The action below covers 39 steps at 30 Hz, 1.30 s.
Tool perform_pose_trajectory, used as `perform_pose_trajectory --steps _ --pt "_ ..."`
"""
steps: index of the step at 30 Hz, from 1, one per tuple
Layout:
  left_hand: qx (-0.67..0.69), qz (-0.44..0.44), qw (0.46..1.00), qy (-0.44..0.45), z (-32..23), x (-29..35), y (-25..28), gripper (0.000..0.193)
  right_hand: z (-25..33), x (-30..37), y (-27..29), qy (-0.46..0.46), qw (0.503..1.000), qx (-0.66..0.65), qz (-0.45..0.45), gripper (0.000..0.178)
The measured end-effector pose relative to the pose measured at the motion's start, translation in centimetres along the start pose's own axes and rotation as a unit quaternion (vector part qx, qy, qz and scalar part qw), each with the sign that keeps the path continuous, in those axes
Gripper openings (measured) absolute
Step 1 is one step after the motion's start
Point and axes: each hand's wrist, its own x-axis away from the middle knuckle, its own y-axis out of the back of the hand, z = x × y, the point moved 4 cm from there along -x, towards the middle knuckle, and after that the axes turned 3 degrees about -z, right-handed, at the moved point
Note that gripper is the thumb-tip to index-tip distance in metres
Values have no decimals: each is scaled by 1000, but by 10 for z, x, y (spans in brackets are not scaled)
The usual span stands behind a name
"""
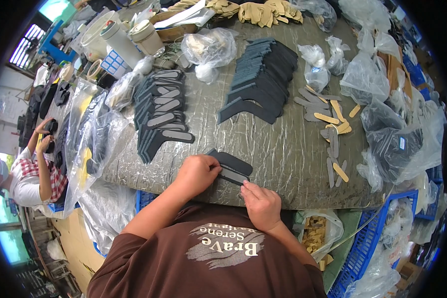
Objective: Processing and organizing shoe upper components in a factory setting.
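A dark angled flat piece lies on the table right in front of me, with a narrow grey strip along its near arm. The thumb and fingers of my left hand pinch the left end of the strip. At the strip's other end, my right hand has its fingertips drawn together on it. Beyond my left hand is an overlapping row of dark angled pieces, many bearing grey strips. Further right, a larger overlapping stack of dark angled pieces shows no strips on top.
Loose grey strips and tan strips lie scattered to the right. Clear plastic bags crowd the right edge, above a blue crate. White containers stand far left. Another person works at the left.
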Motion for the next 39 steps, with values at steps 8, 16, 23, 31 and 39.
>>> perform_pose_trajectory --steps 8,16,23,31,39 --pt "-39 -66 992 -96 -9 5 8 10 -5 -3 4 -43 997 -67 -9 12" --pt "-26 -161 981 108 47 -10 109 16 -9 -36 -3 -93 995 21 10 25" --pt "25 -162 985 -46 28 4 80 48 -2 -41 -12 -91 990 -79 77 14" --pt "40 -18 952 -304 -57 16 12 83 16 -54 -14 -254 797 -540 92 9" --pt "105 -4 946 -308 -55 20 3 87 14 -43 -23 -374 719 -569 139 9"
